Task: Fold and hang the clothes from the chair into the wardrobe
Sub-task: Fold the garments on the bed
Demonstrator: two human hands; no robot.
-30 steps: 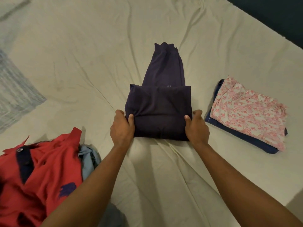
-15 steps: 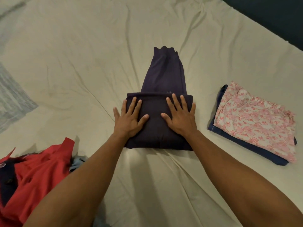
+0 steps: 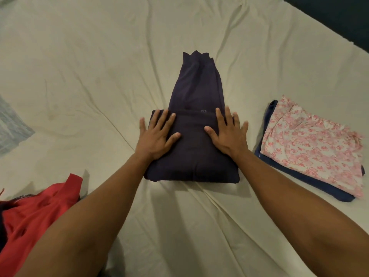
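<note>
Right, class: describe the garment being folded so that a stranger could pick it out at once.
Start at the pale bed sheet that fills the view. At its middle lies the dark purple garment, both hands flat on its folded near end. Unlike the red shirt or the pink floral piece, it is plain and dark.

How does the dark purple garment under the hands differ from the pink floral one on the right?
The dark purple garment is plain; the pink floral garment is patterned. The purple one is only partly folded, a narrow end sticking out beyond the fold; the floral one is a compact rectangle. The left hand and right hand press flat on the purple; the floral lies untouched atop a navy garment. Both lie on the bedsheet.
</note>
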